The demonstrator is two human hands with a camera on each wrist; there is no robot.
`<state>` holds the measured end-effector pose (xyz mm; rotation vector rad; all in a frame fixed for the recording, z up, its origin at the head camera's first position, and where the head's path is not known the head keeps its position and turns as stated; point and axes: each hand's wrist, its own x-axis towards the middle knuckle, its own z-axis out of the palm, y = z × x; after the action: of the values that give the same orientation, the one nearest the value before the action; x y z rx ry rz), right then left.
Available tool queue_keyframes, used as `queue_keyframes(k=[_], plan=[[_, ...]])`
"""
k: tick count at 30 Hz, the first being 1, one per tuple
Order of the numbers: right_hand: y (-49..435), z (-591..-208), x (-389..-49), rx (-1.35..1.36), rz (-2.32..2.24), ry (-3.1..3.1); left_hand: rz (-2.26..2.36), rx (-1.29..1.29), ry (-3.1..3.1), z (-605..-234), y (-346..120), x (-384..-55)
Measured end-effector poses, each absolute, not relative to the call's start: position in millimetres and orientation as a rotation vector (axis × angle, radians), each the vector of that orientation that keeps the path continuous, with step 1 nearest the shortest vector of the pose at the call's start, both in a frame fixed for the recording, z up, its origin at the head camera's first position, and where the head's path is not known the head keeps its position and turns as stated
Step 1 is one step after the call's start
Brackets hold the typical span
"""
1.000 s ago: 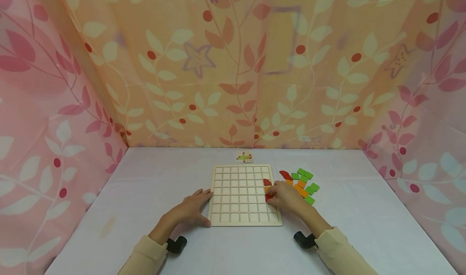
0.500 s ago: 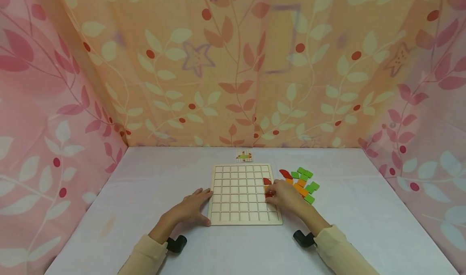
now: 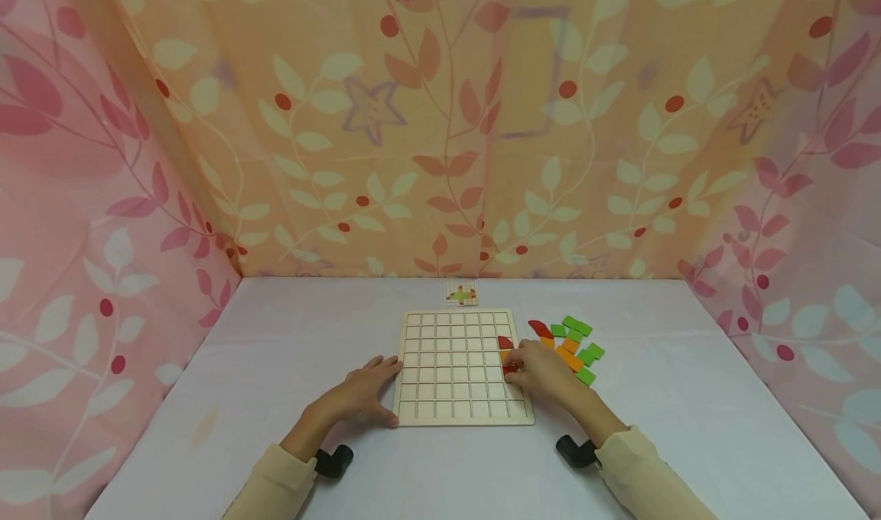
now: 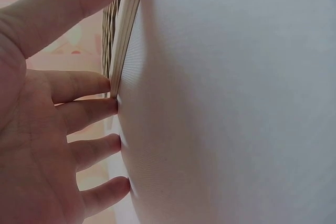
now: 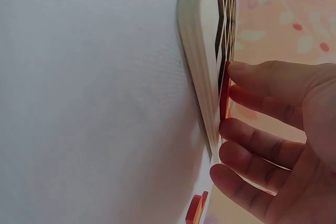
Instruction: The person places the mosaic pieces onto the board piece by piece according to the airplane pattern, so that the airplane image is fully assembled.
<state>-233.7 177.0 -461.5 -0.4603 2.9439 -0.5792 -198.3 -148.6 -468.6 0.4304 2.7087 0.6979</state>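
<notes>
My left hand [image 3: 363, 394], fingers spread wide, rests against the left edge of a square, pale wooden grid board [image 3: 450, 390]. On its right side, my right hand [image 3: 544, 370] pinches a flat red piece [image 5: 224, 93]; an orange piece [image 3: 505, 357] and a curved red piece [image 3: 505, 342] lie just beyond. Flat green, orange and red pieces [image 3: 570, 360] lie scattered alongside; farthest, a small picture card [image 3: 461, 294].

Head view: above, well behind bare fingers [image 3: 387, 367], facing forward-down. Wrist views: close, palm side, facing fingertips [image 4: 111, 144]. All share square pale wooden grid board [image 3: 463, 368].
</notes>
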Motion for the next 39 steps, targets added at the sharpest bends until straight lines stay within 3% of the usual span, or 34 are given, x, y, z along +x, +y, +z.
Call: queue_keyframes(k=[13, 39], plan=[[197, -457, -239, -0.422, -0.813, 2.916, 0.684, 0.456, 2.713, -469, -149, -199], [260, -465, -260, -0.344, -0.708, 2.985, 0.695, 0.452, 2.71, -466, -150, -197]])
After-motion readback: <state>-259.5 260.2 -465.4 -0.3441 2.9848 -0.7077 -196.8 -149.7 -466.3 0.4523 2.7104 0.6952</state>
